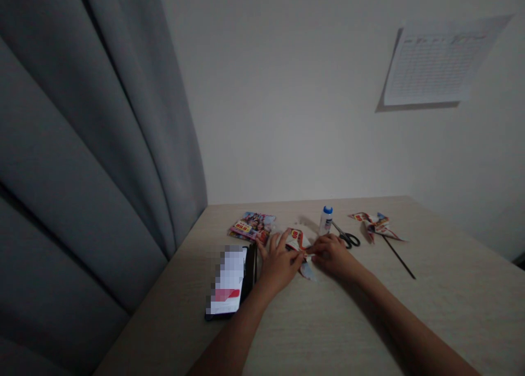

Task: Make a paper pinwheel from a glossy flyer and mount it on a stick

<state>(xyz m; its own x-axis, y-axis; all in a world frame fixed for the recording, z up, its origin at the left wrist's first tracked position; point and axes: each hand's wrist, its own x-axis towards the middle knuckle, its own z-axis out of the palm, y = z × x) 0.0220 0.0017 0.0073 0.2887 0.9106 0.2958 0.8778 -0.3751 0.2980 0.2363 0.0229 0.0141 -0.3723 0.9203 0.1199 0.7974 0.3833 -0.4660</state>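
A paper pinwheel (298, 239) made from a printed flyer lies on the table between my two hands, and its middle is partly hidden by fingers. My left hand (279, 262) holds it from the left, fingers over the paper and thumb near its centre. On the other side, my right hand (331, 254) has curled fingers pinching the paper by the centre. One pale blue-white blade sticks out below the fingertips. Just behind my right hand stand a glue bottle (326, 219) with a blue cap and a pair of scissors (351, 239) with black handles, lying flat.
A second pinwheel (377, 225) with a dark stick (398, 256) lies to the right on the wooden table (328, 332). Folded printed flyers (252, 225) are at the back left. A lit phone (227, 283) lies beside my left forearm. Grey curtain (102, 119) hangs along the left.
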